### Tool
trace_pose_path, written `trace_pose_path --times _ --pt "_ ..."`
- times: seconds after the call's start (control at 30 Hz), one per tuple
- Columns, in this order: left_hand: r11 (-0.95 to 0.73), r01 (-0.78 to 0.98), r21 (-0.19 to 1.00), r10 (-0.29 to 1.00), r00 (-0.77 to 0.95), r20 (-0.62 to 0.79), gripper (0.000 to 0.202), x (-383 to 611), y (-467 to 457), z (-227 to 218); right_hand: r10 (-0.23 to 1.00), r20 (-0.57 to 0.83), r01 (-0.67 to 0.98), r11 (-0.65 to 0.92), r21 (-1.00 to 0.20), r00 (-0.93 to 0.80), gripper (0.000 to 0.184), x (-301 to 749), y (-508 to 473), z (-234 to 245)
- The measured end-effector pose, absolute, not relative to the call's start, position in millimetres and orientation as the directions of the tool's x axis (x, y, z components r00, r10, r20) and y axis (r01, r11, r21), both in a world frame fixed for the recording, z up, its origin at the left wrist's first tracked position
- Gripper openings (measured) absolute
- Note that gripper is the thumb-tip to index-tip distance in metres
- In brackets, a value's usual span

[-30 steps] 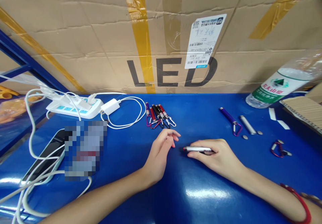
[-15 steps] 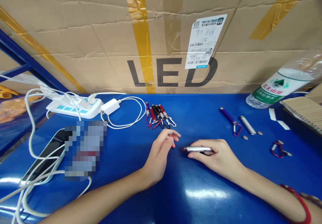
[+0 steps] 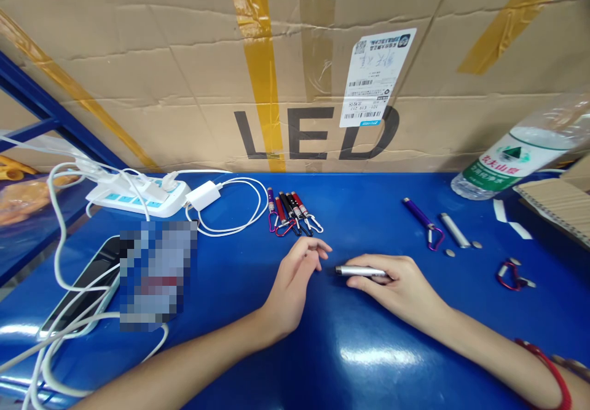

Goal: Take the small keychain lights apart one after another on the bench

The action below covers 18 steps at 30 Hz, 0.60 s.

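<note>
My right hand (image 3: 401, 281) is closed around a slim silver penlight (image 3: 362, 271), its dark tip pointing left toward my other hand. The penlight lies level, gripped between thumb and fingers, with its rear end hidden by them. My left hand (image 3: 295, 284) rests just left of that tip, fingers loosely curved and apart, nothing visible in it. Beyond it lies a row of small red, black and purple penlights (image 3: 291, 207) with carabiner clips. To the right are a purple penlight (image 3: 417, 213) with a clip, a silver tube (image 3: 454, 230) and two button cells (image 3: 450, 252).
A red carabiner (image 3: 507, 276) with small parts lies at the right, near paper strips (image 3: 520, 230). Behind stand a water bottle (image 3: 502, 161) and a large cardboard box (image 3: 198, 78). Leftward are a power strip (image 3: 133, 201), white cables (image 3: 59, 275) and a phone (image 3: 87, 281).
A reddish glint at the penlight's tip no longer shows; the tip now looks dark. Both hands stay almost where they were.
</note>
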<state>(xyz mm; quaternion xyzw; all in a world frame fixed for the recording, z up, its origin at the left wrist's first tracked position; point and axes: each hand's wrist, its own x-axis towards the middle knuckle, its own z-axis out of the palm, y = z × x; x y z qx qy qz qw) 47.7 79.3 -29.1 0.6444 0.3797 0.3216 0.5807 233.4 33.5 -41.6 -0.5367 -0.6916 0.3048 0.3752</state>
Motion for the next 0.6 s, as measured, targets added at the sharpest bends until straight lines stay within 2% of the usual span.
trace_pose_path --times 0.6 --pt "-0.041 0.101 0.994 0.865 0.501 -0.015 0.033 47.9 79.7 -31.3 0.956 0.241 0.519 0.292 -0.803 -0.165 0.018 233.3 33.6 -41.6"
